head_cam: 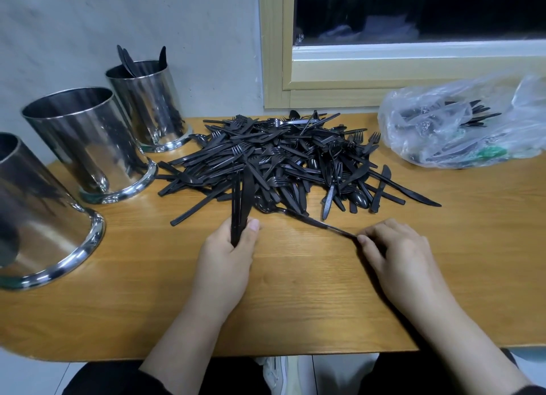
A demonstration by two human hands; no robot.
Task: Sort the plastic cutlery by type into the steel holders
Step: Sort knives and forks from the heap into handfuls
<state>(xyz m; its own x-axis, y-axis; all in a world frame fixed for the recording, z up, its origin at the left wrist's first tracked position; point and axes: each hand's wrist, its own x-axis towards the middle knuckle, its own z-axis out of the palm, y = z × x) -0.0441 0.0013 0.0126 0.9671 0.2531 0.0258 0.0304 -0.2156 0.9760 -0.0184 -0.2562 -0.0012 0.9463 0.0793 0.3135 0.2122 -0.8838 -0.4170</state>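
Note:
A heap of black plastic cutlery (283, 158), forks, knives and spoons mixed, lies in the middle of the wooden table (295, 291). My left hand (227, 256) grips a small bundle of black knives (240, 199) by their handles, blades pointing into the heap. My right hand (396, 253) pinches the handle end of a black spoon (295, 214) whose bowl lies at the heap's near edge. Three steel holders stand at the left: the far holder (147, 105) has a few spoons in it, the middle holder (88, 140) and the near holder (38, 217) show no contents.
A clear plastic bag (461, 123) with more black cutlery lies at the back right under a window frame (274, 55). A wall runs behind the holders. The table's front edge is close to my body, with my legs below it.

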